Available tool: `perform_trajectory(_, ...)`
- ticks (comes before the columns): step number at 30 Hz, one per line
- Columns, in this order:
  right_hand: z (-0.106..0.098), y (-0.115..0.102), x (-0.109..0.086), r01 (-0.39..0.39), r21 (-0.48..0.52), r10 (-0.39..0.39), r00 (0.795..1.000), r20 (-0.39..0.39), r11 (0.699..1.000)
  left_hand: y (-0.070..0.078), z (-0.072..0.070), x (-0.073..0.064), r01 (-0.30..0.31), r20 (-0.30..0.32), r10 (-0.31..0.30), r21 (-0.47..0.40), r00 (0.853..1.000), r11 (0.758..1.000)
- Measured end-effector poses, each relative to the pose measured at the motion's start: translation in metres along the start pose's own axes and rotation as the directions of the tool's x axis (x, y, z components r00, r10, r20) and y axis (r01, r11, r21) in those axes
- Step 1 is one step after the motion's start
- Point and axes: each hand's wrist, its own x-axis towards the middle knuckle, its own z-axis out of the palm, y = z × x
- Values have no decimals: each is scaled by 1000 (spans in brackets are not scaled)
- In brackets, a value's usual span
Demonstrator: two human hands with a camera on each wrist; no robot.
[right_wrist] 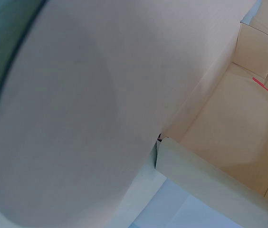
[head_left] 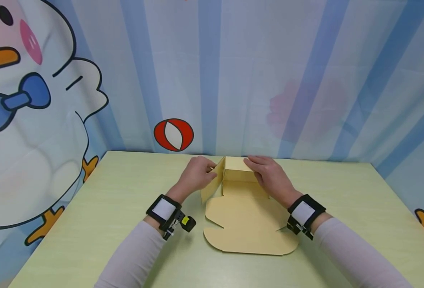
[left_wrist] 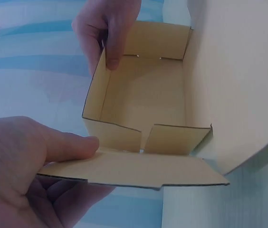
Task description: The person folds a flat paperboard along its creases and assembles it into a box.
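Observation:
A partly folded tan cardboard box (head_left: 243,190) sits near the far edge of the table, its long rounded lid panel (head_left: 249,218) stretched out toward me. My left hand (head_left: 195,176) pinches the box's left side flap (left_wrist: 138,168), thumb on its upper face and fingers beneath. That flap leans outward, away from two short tabs (left_wrist: 179,137) folded across the box's left end. At the far right corner, my right hand (head_left: 271,176) grips the far wall with the thumb inside, as the left wrist view shows. The right hand is mostly out of the right wrist view.
The pale yellow-green table (head_left: 143,176) extends to both sides of the box. Behind it hangs a blue striped curtain (head_left: 233,80) with cartoon prints. Inside the box, a short red line (right_wrist: 263,86) shows in the right wrist view.

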Motion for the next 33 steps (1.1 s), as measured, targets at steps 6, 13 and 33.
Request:
perform_trajectory(6, 0, 0, 0, -13, -3, 13, 1000, 14, 1000, 4, 4, -1, 7, -12, -7, -15, 1000, 1000)
perform_trajectory(13, 0, -2, 0, -8, -9, 8, 1000, 18, 1000, 8, 9, -4, 25, -25, -26, -41, 999, 999)
perform_trajectory(33, 1, -1, 0, 16, 4, -16, 1000, 0, 1000, 18, 23, -10, 103, -60, -119, -219, 991, 970)
